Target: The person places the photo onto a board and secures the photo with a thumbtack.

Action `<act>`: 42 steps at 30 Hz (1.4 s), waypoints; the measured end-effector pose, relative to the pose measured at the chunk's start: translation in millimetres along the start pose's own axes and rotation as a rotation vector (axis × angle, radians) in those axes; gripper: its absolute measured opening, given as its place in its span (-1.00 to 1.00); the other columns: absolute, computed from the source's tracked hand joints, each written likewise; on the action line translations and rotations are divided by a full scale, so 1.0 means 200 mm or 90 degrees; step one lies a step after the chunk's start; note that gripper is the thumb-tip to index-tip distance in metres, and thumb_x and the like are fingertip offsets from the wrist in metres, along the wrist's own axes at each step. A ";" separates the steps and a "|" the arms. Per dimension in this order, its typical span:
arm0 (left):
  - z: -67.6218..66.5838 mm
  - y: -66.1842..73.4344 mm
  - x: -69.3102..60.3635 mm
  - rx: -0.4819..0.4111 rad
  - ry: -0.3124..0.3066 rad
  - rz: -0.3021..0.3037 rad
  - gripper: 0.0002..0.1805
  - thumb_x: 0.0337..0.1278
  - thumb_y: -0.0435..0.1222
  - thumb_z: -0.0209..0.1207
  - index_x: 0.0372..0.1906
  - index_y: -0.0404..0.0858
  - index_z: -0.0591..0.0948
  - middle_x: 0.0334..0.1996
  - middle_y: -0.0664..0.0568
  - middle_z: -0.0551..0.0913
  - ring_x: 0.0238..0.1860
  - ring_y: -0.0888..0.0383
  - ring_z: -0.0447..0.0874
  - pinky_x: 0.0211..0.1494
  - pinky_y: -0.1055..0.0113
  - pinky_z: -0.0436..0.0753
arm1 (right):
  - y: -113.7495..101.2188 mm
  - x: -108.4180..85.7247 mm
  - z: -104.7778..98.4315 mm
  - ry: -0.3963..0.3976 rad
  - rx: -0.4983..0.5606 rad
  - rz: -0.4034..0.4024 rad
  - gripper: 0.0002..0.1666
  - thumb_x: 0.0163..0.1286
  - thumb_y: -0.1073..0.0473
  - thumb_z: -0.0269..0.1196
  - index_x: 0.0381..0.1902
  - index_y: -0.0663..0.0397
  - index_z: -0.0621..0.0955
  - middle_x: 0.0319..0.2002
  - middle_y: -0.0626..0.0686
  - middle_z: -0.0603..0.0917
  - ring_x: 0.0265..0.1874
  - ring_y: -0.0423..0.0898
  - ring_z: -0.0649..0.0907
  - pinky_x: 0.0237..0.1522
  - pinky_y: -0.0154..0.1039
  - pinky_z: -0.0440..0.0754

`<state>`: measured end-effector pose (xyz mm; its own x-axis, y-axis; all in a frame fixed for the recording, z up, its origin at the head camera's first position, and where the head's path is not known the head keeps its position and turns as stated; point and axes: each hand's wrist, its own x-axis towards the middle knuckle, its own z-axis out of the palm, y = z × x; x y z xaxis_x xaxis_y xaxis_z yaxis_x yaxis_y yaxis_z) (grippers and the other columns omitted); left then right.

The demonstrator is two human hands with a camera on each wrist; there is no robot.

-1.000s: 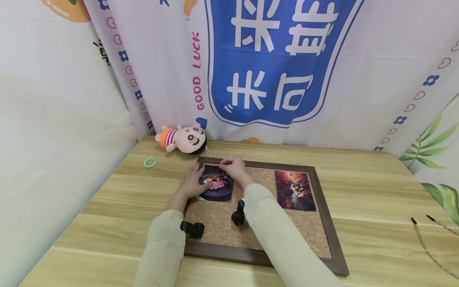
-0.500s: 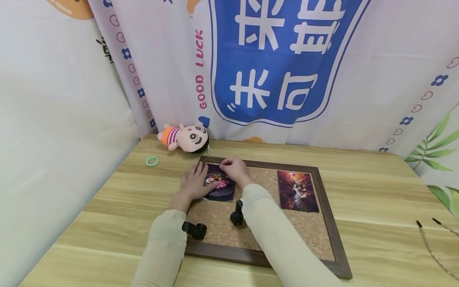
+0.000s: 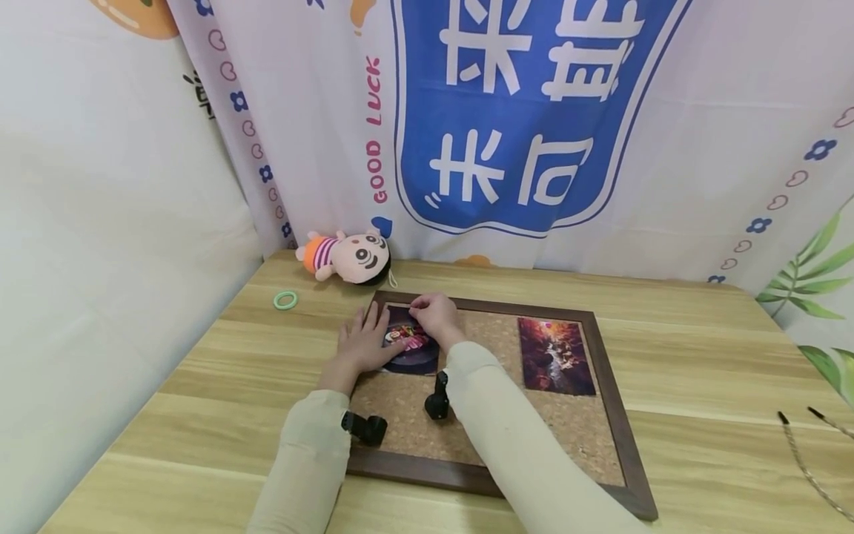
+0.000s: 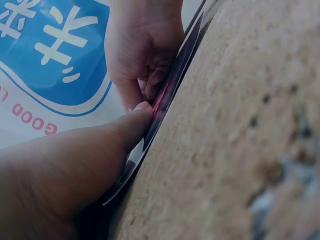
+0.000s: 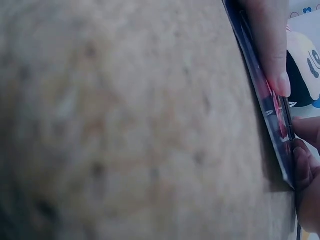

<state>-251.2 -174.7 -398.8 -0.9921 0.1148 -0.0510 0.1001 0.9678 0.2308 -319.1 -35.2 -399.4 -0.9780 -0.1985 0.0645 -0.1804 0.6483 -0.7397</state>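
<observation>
A food photo (image 3: 420,362) lies on the upper left of a framed corkboard (image 3: 400,393). My left hand (image 3: 363,343) rests spread over the photo's left side, its thumb pressing the print. At the photo's top edge, my right hand (image 3: 435,315) has thumb and index finger pinched together; the small thing between them is hidden. The left wrist view shows the left thumb (image 4: 135,120) close to the curled right fingers (image 4: 155,82). In the right wrist view the photo (image 5: 267,107) stands slightly off the cork at its lower edge.
A waterfall photo (image 3: 557,360) with a pink pin (image 3: 548,325) at its top is on the board's right. Behind the board lies a plush doll (image 3: 347,258), with a green ring (image 3: 285,300) to its left. Cords (image 3: 800,460) lie at the table's right.
My left hand has spread its fingers wider and lies flatter on the food photo. The right hand keeps its pinch at the top edge. The head view has shifted slightly.
</observation>
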 end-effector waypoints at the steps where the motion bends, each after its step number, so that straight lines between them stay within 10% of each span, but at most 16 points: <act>1: 0.00 0.00 0.00 0.000 0.002 0.001 -0.16 0.06 0.16 -0.11 0.31 -0.27 -0.01 0.30 -0.21 -0.16 0.26 -0.17 -0.28 0.12 -0.18 -0.14 | 0.00 0.00 0.00 0.002 -0.002 0.000 -0.86 0.14 0.12 0.20 -0.38 -0.02 0.66 -0.40 -0.09 0.63 -0.34 -0.13 0.55 -0.25 -0.25 0.43; 42: 0.01 -0.01 0.02 -0.015 -0.011 -0.006 -0.14 0.04 0.18 -0.12 0.32 -0.25 -0.03 0.30 -0.20 -0.19 0.26 -0.17 -0.30 0.11 -0.21 -0.14 | -0.01 0.01 0.00 0.003 -0.102 0.000 -0.90 0.09 0.05 0.24 -0.52 -0.13 0.67 -0.48 -0.18 0.61 -0.40 -0.15 0.55 -0.32 -0.26 0.44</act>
<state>-254.7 -175.0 -401.3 -0.9916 0.1091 -0.0696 0.0882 0.9634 0.2529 -321.5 -36.4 -397.2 -0.9784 -0.1952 0.0674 -0.1941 0.7575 -0.6234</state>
